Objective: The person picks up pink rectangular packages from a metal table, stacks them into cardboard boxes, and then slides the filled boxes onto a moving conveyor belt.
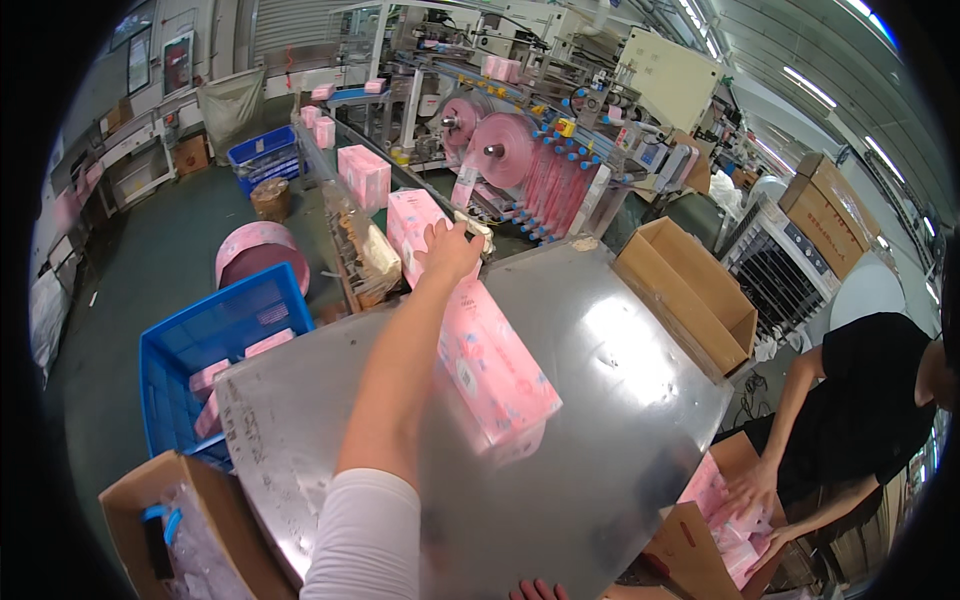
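Note:
My left hand (448, 249) reaches out to the conveyor's near end. Its fingers lie over the near part of a pink tissue pack (407, 211), with the thumb at the right side. Just below that hand, a long pink pack or row of packs (499, 364) lies on the metal table (600, 450), pointing towards me. Only fingertips of my right hand (538, 590) show at the bottom edge, over the table; its palm is out of view. Another pink pack (364, 178) stands farther back on the conveyor (346, 141).
A blue crate (225, 315) with pink packs stands left of the table. Below it is a cardboard box (217, 517) holding clear plastic. An open carton (679, 292) sits at the right edge. A co-worker (855, 405) handles pink packs in another carton (694, 551). Film rolls (506, 150) hang on the machine.

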Available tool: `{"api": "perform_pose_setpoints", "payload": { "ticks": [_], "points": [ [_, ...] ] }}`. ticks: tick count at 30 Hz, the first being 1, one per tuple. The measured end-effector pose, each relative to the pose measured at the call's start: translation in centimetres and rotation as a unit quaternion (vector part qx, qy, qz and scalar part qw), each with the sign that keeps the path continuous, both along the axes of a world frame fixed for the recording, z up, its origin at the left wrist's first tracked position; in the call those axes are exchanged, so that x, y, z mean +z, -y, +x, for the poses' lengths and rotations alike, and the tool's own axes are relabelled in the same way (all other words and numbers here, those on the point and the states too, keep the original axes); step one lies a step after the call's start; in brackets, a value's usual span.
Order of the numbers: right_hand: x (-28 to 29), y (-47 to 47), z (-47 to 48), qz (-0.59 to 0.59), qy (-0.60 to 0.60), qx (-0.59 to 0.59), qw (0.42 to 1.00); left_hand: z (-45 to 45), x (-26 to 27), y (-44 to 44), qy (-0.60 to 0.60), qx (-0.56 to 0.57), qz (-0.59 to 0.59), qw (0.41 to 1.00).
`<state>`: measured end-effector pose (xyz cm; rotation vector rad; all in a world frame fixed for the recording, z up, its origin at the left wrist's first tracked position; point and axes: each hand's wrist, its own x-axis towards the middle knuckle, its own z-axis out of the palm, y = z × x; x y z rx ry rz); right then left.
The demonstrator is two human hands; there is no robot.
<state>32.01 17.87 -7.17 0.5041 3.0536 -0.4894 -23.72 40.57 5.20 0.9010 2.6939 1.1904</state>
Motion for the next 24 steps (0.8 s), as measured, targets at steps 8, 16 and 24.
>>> {"api": "perform_pose_setpoints", "payload": {
  "ticks": [8, 16, 24],
  "points": [
    [-0.9, -0.4, -0.2, -0.061, -0.054, -0.033, 0.996, -0.4, -3.5, 1.0, -0.108, -0.146, -0.133, 0.974],
    [14.9, -12.0, -20.2, 0.111, -0.116, 0.052, 0.986, 4.3, -4.3, 12.3, -0.154, -0.282, -0.045, 0.946],
    [11.9, -13.2, -18.8, -0.071, 0.091, -0.057, 0.992, 19.0, -3.1, 36.1, -0.152, -0.255, -0.109, 0.948]
  ]
}}
